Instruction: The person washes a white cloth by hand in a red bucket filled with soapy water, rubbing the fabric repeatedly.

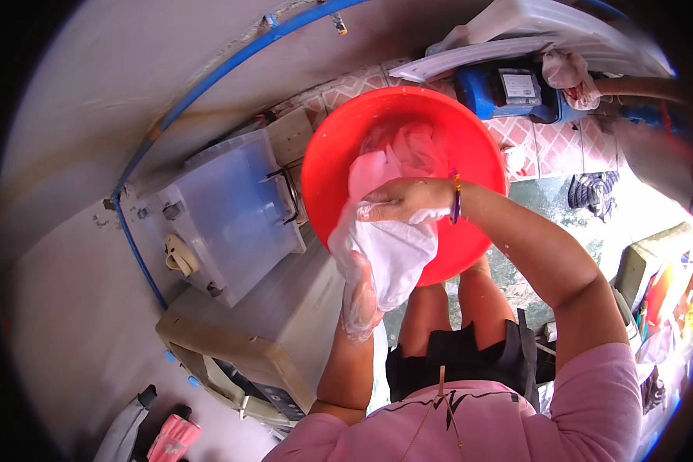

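Hanging near-left over red basin (385,108), white cloth (398,258) is pinched by right hand (414,200); at left hand (362,299), grip is unclear

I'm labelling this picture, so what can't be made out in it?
All in the head view:
Tub bottom: partly hidden by the cloth and right hand.
Left hand: partly hidden by the cloth.
Label: print too small.
Pink item: cut off by the lower edge.
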The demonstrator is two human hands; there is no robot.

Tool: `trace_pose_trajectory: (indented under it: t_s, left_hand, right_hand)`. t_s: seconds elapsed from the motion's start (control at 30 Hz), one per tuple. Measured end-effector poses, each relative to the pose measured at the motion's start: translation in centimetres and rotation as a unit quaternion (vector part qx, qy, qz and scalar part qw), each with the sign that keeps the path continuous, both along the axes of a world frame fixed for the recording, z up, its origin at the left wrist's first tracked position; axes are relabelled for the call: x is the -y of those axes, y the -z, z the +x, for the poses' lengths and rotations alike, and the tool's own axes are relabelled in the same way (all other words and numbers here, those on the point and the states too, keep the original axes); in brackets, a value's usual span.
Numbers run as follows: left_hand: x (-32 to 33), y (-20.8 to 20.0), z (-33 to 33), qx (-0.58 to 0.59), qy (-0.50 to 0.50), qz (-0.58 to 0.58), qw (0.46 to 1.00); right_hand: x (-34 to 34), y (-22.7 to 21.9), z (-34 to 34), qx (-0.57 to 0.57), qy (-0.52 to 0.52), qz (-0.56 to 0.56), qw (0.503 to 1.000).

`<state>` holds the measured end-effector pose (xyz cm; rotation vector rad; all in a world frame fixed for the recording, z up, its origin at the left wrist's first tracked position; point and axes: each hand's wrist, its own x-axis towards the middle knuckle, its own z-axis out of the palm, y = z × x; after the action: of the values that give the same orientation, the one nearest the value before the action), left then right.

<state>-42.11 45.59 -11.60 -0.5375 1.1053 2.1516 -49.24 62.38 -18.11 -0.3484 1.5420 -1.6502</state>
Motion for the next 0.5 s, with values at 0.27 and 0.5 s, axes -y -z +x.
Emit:
trace_pose_trajectory:
  t_s: [0.27, 0.5]
  left_hand:
    - [2.7, 0.1, -0.5, -0.067, 0.093, -0.236, 0.965]
    - [0.6, 0.5, -1.9, -0.042, -0.116, -0.097, 0.988]
  right_hand:
    - [-2.0, -2.4, -1.9, 0.001, 0.205, -0.070, 0.976]
    - [-3.9, 1.6, 0.5, -0.048, 0.273, -0.169, 0.946]
